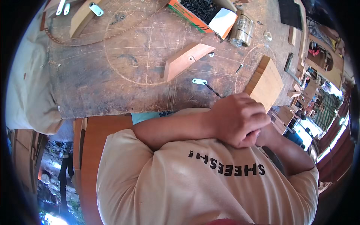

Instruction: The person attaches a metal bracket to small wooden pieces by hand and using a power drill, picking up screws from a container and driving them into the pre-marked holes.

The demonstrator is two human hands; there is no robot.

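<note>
My left forearm crosses in front of my chest, and my left hand [240,118] is closed with curled fingers at the table's near edge. What it grips, if anything, is hidden. Behind it, my right wrist [265,134] shows, while the right hand's fingers are covered. Just beyond the hands, a thin black spiral rod [213,90], a screw or drill bit, runs from a small white plate [199,81] toward my left hand. A thick light wooden block [268,84] lies beside the hands. Farther off is a reddish angled wooden piece [183,62] with a hole.
On the worn wooden table [90,82] stands an open box of black screws [198,11], beside a taped clear bundle [243,30]. Another wooden piece [80,18] with a white plate [96,9] lies at the far left. A cord [75,44] crosses there. Cloth [30,86] hangs left.
</note>
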